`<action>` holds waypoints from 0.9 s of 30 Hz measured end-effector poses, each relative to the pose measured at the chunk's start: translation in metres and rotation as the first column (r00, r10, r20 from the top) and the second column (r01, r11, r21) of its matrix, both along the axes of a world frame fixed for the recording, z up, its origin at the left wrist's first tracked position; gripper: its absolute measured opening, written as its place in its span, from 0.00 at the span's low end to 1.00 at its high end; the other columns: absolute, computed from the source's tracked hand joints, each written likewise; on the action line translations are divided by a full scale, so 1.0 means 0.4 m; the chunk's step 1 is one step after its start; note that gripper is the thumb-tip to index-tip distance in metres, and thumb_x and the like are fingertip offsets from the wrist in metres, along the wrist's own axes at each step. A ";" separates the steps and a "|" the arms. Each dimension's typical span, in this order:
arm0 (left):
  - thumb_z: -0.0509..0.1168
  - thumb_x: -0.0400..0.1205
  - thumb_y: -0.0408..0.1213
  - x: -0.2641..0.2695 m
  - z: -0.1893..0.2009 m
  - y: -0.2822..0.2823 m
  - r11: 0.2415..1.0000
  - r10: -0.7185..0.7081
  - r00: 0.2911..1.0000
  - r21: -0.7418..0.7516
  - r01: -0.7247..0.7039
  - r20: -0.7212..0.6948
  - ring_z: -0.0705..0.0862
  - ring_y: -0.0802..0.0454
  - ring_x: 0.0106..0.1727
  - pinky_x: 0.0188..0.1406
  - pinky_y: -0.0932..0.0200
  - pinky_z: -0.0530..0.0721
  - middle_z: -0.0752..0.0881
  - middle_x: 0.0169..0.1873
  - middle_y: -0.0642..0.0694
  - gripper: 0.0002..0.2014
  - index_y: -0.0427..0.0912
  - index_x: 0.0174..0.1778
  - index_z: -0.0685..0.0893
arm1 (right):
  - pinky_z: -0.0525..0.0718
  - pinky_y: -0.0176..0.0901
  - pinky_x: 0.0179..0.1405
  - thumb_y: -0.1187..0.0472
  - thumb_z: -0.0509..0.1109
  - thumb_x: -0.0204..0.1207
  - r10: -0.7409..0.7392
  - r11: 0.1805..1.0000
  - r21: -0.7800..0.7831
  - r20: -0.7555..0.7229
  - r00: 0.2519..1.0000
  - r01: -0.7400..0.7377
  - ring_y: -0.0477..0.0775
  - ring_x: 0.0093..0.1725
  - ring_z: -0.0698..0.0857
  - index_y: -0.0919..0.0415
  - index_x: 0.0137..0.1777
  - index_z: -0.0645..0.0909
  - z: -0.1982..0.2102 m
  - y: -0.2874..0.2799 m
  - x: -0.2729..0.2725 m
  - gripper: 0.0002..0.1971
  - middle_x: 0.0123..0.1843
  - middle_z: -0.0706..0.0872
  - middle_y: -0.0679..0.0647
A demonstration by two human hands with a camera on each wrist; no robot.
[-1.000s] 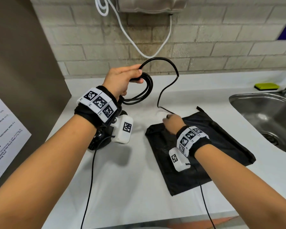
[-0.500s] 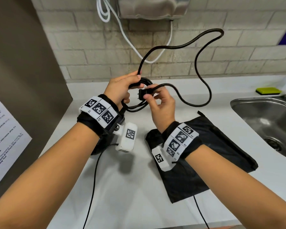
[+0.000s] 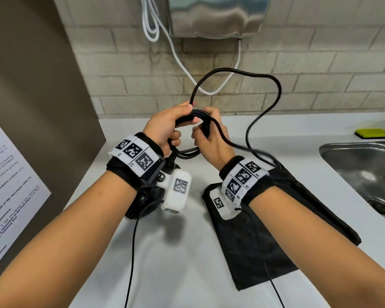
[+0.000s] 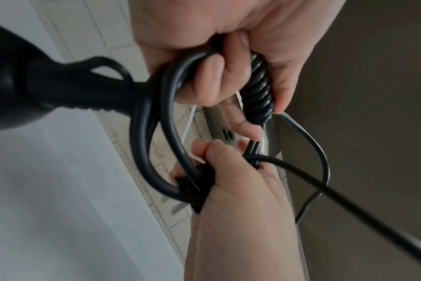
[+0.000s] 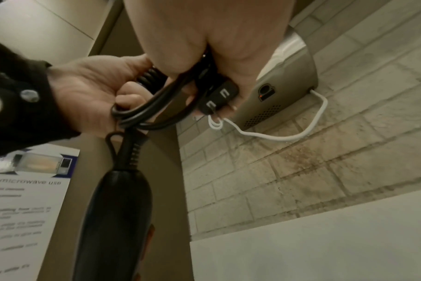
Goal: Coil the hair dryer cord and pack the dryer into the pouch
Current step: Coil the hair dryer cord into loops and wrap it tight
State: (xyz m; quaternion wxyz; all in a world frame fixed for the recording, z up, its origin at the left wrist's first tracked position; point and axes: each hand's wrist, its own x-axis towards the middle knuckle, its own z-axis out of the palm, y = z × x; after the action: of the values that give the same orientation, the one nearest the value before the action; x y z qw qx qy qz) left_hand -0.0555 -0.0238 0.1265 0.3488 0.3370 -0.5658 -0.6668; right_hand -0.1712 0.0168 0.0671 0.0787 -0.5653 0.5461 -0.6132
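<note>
My left hand point(image 3: 165, 127) grips the coiled black cord point(image 3: 187, 152) of the hair dryer above the white counter. My right hand point(image 3: 209, 138) holds the black plug point(image 5: 218, 98) against the far side of the coil, its prongs showing in the right wrist view. A loose loop of cord point(image 3: 265, 78) arcs up in front of the brick wall and drops back over my right wrist. The black dryer point(image 3: 142, 205) hangs under my left wrist, mostly hidden; its handle point(image 5: 115, 218) shows below the coil. The flat black pouch point(image 3: 265, 241) lies on the counter under my right forearm.
A steel sink point(image 3: 365, 174) sits at the right, with a yellow-green sponge point(image 3: 372, 133) behind it. A metal hand dryer point(image 3: 218, 16) with a white cable point(image 3: 182, 63) hangs on the wall. A brown panel with a printed notice point(image 3: 7, 192) stands at the left.
My right hand rose from the pouch with the plug end and came up against the coil in my left hand. The loose loop of cord has shrunk and dropped lower.
</note>
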 end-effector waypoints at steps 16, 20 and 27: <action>0.61 0.81 0.43 0.017 0.019 -0.031 1.000 0.010 1.000 -0.018 -0.011 -0.025 0.59 0.62 0.13 0.14 0.68 0.54 0.87 0.28 0.53 0.07 0.52 0.50 0.84 | 0.78 0.54 0.64 0.54 0.55 0.81 0.016 0.209 0.779 -0.608 0.794 0.592 0.62 0.64 0.79 0.60 0.65 0.76 -0.231 0.094 -0.275 0.18 0.66 0.80 0.59; 0.61 0.81 0.42 0.009 0.014 -0.027 0.999 -0.007 1.000 -0.039 0.006 -0.008 0.57 0.61 0.14 0.14 0.68 0.54 0.87 0.27 0.54 0.08 0.53 0.50 0.84 | 0.71 0.40 0.67 0.60 0.64 0.77 -0.095 0.628 0.741 -0.230 0.969 0.238 0.56 0.69 0.75 0.50 0.73 0.68 -0.145 0.055 -0.176 0.23 0.71 0.76 0.57; 0.60 0.81 0.41 0.000 0.008 -0.018 0.999 -0.030 0.999 -0.032 0.030 -0.021 0.57 0.61 0.14 0.13 0.69 0.56 0.87 0.27 0.54 0.08 0.54 0.51 0.85 | 0.66 0.14 0.59 0.82 0.56 0.75 0.402 0.830 0.376 0.108 0.909 -0.412 0.44 0.71 0.68 0.63 0.74 0.66 -0.046 0.007 -0.045 0.28 0.71 0.72 0.54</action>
State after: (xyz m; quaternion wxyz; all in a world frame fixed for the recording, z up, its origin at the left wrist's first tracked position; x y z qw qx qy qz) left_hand -0.0555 -0.0309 0.1296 0.3502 0.3157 -0.5775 -0.6665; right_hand -0.1892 0.0198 0.0489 0.3248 -0.6337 0.5233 -0.4680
